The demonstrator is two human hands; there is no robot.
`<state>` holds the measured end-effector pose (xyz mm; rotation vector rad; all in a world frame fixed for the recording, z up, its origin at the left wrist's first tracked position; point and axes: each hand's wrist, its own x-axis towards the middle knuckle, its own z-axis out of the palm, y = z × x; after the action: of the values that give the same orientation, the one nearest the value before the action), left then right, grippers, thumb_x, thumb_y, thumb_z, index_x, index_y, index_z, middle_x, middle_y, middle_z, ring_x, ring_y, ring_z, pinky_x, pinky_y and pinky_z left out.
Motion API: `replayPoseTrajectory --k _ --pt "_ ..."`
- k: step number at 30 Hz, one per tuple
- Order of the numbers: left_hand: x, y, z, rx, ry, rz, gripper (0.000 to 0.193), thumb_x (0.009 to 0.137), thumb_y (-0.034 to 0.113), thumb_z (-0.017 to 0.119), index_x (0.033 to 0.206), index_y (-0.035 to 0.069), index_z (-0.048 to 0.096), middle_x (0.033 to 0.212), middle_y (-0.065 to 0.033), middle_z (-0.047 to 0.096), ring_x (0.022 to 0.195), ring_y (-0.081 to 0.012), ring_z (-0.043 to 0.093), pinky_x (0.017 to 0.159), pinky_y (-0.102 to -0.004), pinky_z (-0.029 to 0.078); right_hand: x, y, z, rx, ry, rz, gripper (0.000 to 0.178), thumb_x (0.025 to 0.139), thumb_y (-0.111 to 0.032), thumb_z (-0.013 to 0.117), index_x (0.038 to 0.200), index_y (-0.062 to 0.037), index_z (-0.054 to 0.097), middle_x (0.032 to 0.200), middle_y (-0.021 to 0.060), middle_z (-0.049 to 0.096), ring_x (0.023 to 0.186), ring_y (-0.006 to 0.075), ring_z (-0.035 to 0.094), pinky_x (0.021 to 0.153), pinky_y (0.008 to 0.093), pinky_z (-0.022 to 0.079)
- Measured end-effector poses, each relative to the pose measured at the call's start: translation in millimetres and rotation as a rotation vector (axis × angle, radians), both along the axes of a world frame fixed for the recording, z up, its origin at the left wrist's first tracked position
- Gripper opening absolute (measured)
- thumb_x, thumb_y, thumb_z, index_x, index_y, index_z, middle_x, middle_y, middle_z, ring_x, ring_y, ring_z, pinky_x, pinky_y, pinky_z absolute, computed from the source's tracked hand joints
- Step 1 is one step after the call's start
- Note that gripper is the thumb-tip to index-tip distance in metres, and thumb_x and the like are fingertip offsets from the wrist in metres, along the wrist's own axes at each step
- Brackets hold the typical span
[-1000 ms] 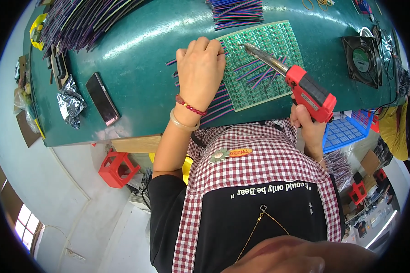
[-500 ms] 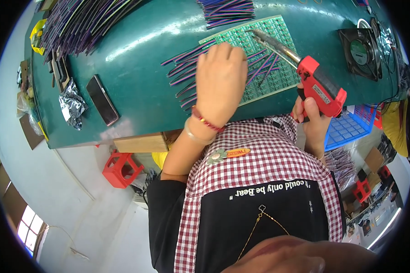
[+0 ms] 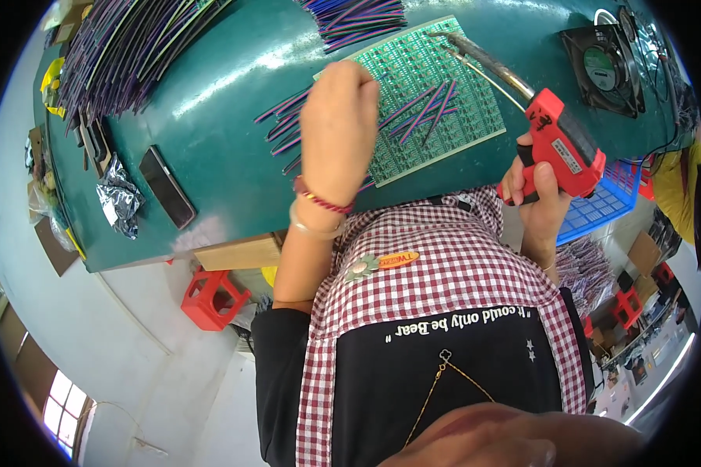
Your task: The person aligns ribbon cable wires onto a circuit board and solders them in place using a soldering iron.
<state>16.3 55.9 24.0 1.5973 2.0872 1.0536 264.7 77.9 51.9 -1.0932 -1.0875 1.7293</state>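
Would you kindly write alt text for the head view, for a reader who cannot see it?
A person's right hand grips a red soldering gun over a green circuit board panel on a teal workbench. The left hand rests on purple wires at the panel's left edge.

Red soldering gun (image 3: 562, 148), green circuit board (image 3: 428, 93), purple wires (image 3: 422, 109), teal surface (image 3: 218, 140), red-and-white checked shirt (image 3: 444, 265).

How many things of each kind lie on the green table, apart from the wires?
Circuit board: 1
Fan: 1
Phone: 1
Crumpled foil: 1
Total: 4
The red soldering gun is in the right hand, not on the table.
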Motion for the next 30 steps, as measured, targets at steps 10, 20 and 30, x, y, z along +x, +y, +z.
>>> replayPoseTrajectory --k 10,20,30 --pt "-27.0 -21.3 -18.4 -0.090 0.109 -0.039 0.009 0.074 0.004 0.065 0.078 0.006 0.058 0.076 -0.0084 0.055 0.074 -0.0276 0.056 0.067 -0.0383 0.045 -18.7 -15.0 -12.8 -0.191 -0.100 0.210 0.030 0.092 -0.016 0.053 0.113 0.0050 0.053 0.062 0.0018 0.051 0.049 0.0072 0.046 0.048 0.0227 0.040" --pt "-29.6 -16.5 -20.2 -0.113 0.222 -0.092 0.008 0.074 0.008 0.064 0.076 0.007 0.056 0.076 -0.0070 0.055 0.074 -0.0257 0.056 0.064 -0.0373 0.042 -22.7 -23.1 -21.0 -0.188 -0.178 0.215 0.011 0.088 -0.013 0.061 0.085 -0.0027 0.058 0.063 -0.0005 0.053 0.051 0.0061 0.047 0.047 0.0224 0.038" --pt "-32.0 -12.7 -15.0 -0.115 0.198 -0.091 0.007 0.072 0.003 0.063 0.075 0.004 0.057 0.073 -0.0100 0.056 0.069 -0.0299 0.056 0.062 -0.0387 0.044 -9.6 -27.6 -32.4 -0.025 -0.480 0.325 0.025 0.078 -0.014 0.074 0.098 -0.0025 0.064 0.082 0.0015 0.063 0.069 0.0082 0.057 0.061 0.0254 0.046"
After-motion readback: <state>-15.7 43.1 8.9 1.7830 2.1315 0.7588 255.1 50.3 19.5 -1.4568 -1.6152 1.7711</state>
